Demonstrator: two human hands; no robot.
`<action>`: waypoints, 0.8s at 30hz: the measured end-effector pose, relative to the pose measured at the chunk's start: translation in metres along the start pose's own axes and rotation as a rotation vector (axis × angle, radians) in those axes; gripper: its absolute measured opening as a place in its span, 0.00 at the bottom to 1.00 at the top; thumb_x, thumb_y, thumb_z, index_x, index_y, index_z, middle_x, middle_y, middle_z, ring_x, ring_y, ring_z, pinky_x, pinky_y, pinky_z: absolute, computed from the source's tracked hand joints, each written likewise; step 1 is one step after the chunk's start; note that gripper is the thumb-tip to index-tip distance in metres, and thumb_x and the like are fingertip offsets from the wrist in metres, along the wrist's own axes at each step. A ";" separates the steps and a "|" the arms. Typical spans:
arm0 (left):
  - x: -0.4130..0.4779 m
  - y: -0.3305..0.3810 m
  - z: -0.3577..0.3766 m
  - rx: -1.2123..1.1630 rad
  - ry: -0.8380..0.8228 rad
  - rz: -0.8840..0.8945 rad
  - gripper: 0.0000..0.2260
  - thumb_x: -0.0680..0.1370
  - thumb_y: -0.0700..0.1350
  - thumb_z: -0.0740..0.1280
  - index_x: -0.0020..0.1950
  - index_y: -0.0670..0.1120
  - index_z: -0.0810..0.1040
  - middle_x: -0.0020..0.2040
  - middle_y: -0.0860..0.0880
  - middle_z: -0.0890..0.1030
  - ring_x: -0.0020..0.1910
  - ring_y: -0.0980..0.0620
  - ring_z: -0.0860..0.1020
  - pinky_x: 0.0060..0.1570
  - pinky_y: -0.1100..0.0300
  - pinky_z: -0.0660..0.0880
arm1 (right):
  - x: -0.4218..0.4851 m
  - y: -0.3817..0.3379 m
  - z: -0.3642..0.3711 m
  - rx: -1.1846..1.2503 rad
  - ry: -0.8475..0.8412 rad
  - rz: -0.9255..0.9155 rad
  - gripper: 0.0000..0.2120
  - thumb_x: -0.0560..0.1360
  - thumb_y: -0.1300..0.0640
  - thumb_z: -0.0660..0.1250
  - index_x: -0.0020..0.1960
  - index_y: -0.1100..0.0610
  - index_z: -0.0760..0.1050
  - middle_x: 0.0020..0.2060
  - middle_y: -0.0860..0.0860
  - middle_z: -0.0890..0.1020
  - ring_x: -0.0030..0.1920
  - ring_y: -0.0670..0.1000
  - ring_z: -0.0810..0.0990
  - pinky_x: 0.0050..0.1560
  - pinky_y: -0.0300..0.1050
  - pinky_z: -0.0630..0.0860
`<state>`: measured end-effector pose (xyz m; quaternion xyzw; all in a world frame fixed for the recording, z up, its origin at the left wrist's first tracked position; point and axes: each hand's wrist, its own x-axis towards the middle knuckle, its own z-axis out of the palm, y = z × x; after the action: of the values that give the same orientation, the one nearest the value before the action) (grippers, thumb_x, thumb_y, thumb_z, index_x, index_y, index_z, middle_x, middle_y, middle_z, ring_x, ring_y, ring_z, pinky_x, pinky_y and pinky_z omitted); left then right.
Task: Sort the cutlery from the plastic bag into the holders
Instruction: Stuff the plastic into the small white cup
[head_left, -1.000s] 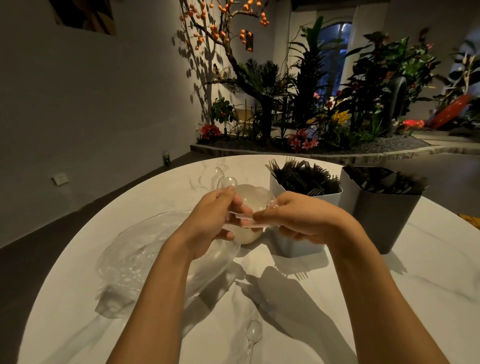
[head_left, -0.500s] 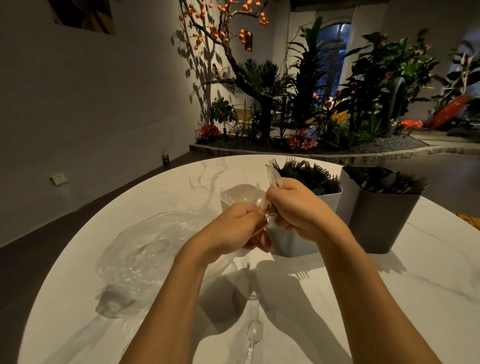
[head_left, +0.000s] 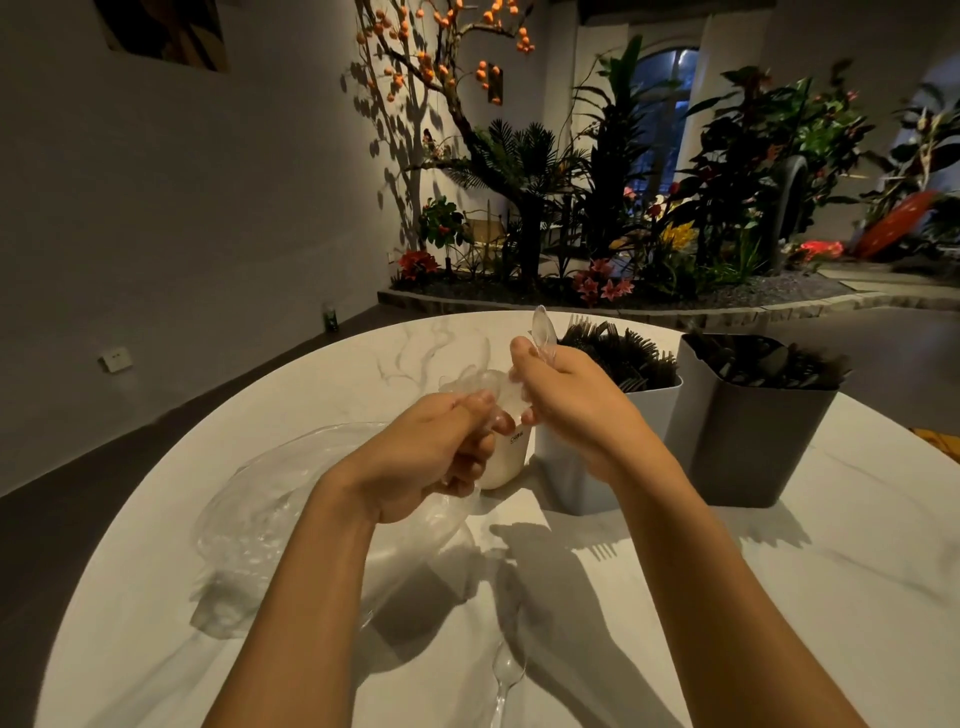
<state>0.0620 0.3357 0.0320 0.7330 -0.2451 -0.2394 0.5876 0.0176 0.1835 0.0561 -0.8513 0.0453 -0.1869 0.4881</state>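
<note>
Hands (head_left: 498, 421) pinch clear plastic spoons (head_left: 541, 332) above glossy marble table (head_left: 831, 571).

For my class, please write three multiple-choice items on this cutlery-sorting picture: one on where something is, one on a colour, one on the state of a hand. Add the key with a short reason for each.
1. Where does the loose clear spoon lie?
A. on the table near the person, between the forearms
B. inside the dark grey holder
C. on the floor

2. What colour are the forks standing in the white holder?
A. red
B. black
C. yellow

3. What is the right hand doing?
A. lying flat on the table
B. hanging idle
C. gripping a clear spoon, bowl upward

Key:
1 A, it rests on the marble table at the bottom of the view.
2 B, dark tines stand above the white rim.
3 C, its fingers curl round the handle and the bowl sticks up above them.
</note>
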 end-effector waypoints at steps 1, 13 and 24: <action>0.000 0.001 -0.003 -0.050 0.022 0.016 0.17 0.86 0.54 0.57 0.52 0.43 0.77 0.35 0.50 0.74 0.33 0.54 0.72 0.38 0.58 0.72 | -0.002 -0.003 0.001 0.023 -0.028 -0.020 0.26 0.85 0.45 0.54 0.52 0.70 0.73 0.39 0.55 0.74 0.42 0.54 0.74 0.54 0.64 0.75; 0.008 0.009 0.016 -0.331 0.127 0.077 0.20 0.87 0.54 0.52 0.65 0.45 0.78 0.57 0.44 0.85 0.55 0.45 0.84 0.51 0.48 0.83 | 0.007 0.019 0.022 0.024 -0.112 -0.076 0.21 0.77 0.31 0.51 0.44 0.45 0.72 0.50 0.54 0.75 0.49 0.49 0.77 0.53 0.54 0.77; 0.009 0.012 0.030 -0.210 0.161 0.154 0.17 0.88 0.50 0.52 0.47 0.46 0.75 0.30 0.52 0.72 0.28 0.56 0.68 0.27 0.62 0.63 | -0.007 0.003 0.024 0.463 -0.305 0.040 0.28 0.82 0.37 0.56 0.52 0.63 0.76 0.36 0.57 0.77 0.36 0.50 0.77 0.40 0.41 0.75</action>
<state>0.0485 0.3048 0.0374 0.6632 -0.2264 -0.1585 0.6955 0.0201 0.2038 0.0409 -0.7344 -0.0558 -0.0523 0.6744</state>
